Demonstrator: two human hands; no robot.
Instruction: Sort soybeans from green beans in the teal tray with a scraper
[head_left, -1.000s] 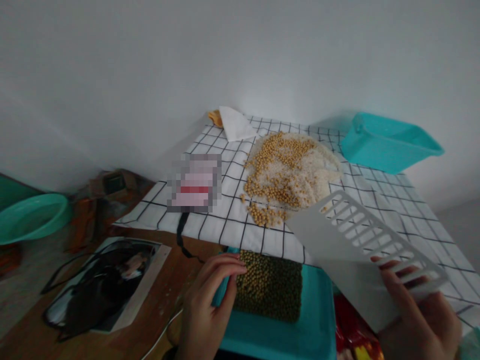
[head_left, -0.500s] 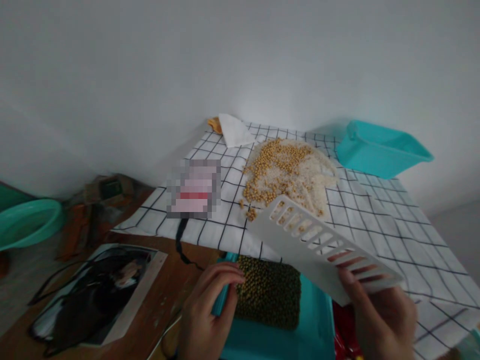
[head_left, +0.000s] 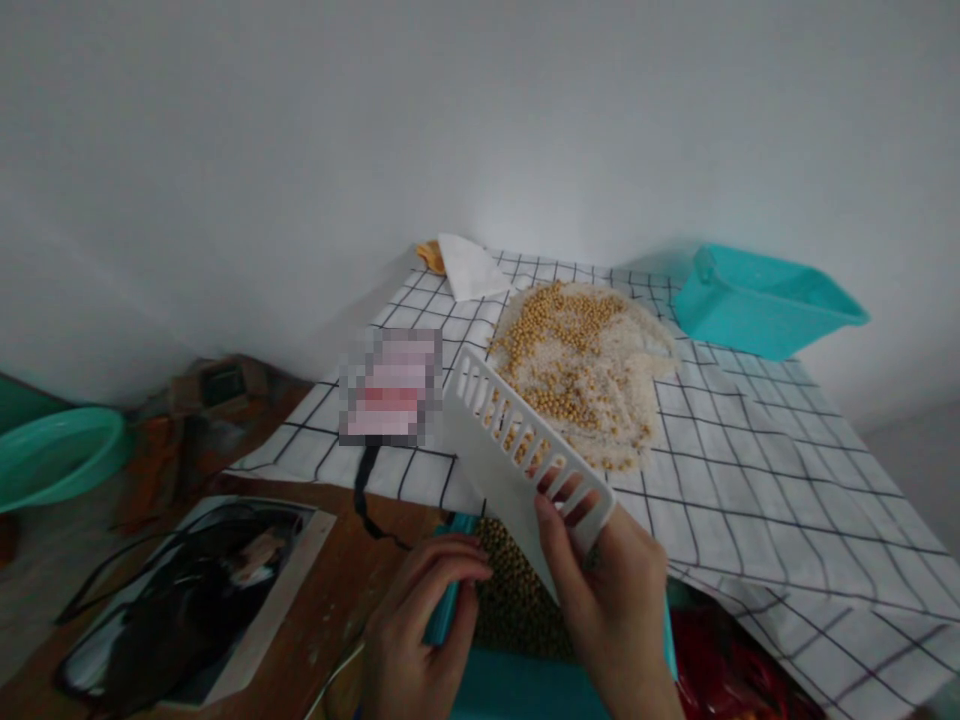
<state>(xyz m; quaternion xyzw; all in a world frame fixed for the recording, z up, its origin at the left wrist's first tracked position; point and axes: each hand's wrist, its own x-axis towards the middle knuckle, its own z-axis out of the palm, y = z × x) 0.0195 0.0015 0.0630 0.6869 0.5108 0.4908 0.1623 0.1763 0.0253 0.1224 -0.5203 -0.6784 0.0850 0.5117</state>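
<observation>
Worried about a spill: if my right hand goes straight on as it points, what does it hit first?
Probably the soybean and rice pile, its slotted board leading; depth is unclear.

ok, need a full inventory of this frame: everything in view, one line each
slotted panel: 1, white, tilted above the tray
tray: 1, teal, near table edge
green beans: one mass, dark green, in the tray
bean and rice pile: 1, yellow and white, on the cloth
checked cloth: 1, white with black grid, over the table's right part
tub: 1, teal, far right on the cloth
folded sheet: 1, white, cloth's far corner
basin: 1, green, far left
print: 1, dark picture with white border, on bare wood at left
red wrapper: 1, red, right of the tray
table: 1, brown wood
left hand: grips the tray's left rim
right hand: holds the slotted panel
</observation>
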